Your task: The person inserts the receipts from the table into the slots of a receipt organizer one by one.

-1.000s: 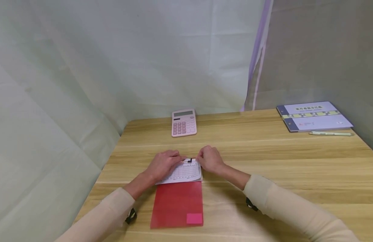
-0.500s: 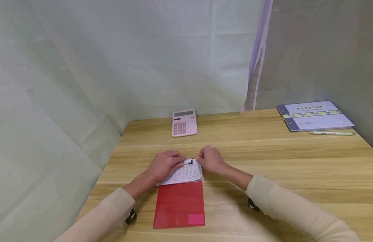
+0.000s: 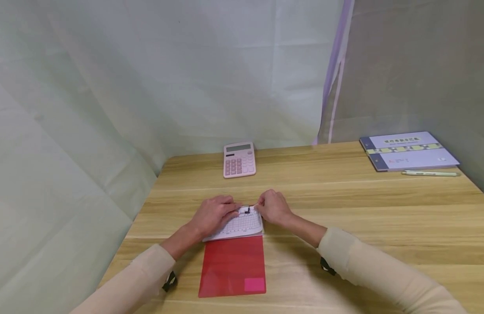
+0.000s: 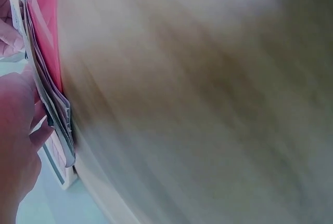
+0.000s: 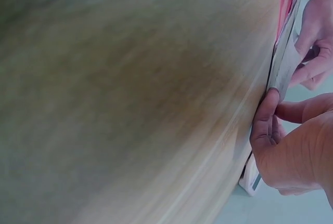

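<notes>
A stack of printed sheets (image 3: 242, 224) with a grid table lies over the far part of a red folder (image 3: 231, 261). At the sheets' far edge is a metal clip with a black end (image 3: 247, 210). My left hand (image 3: 213, 214) lies across the sheets' left part, its thumb and index finger pinching around the clip. With thumb and index finger, my right hand (image 3: 273, 206) pinches the sheets' far right corner. In the right wrist view the right thumb and fingers meet on the corner of the stack (image 5: 283, 70). The left hand hides part of the clip.
A pink calculator (image 3: 239, 160) lies beyond the hands near the table's back edge. At the far right are a blue-and-white account book (image 3: 408, 150) and a pale pen (image 3: 430, 173). Fabric curtains (image 3: 226, 87) stand behind and left of the wooden table (image 3: 344, 200).
The red folder and the sheets have shifted slightly to the right in the head view, and the clip's black end sits a touch lower. Both hands keep nearly the same place and hold.
</notes>
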The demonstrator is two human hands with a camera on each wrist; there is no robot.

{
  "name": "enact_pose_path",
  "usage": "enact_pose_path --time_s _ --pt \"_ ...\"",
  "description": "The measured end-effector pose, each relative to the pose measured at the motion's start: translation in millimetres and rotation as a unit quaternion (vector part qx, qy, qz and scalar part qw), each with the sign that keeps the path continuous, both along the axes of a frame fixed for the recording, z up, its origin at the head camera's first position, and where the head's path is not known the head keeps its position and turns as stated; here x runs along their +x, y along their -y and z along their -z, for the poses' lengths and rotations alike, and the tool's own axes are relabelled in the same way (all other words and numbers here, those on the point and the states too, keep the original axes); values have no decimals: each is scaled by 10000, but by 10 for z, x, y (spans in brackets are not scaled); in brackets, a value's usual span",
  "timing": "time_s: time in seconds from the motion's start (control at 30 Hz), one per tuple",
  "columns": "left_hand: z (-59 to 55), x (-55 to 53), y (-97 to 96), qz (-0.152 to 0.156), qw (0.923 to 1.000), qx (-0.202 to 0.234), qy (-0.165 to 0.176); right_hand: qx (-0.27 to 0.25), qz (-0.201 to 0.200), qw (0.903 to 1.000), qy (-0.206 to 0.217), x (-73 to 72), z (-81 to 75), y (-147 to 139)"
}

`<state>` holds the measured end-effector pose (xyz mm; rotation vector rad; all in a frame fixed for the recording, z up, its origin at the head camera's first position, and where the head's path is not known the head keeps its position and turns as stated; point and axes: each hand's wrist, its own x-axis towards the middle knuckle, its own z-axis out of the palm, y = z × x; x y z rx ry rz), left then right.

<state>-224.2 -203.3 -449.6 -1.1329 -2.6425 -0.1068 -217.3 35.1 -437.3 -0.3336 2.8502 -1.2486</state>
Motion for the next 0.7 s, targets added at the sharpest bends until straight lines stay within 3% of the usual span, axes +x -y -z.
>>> enact_pose_path --time_s 0.43,0.7 --pt "-46 13 -18 -212 9996 -44 186 29 -370 9993 103 -55 -155 -28" --pt "-37 10 -16 -161 9996 -24 242 -159 -795 9898 1174 -91 -215 -141"
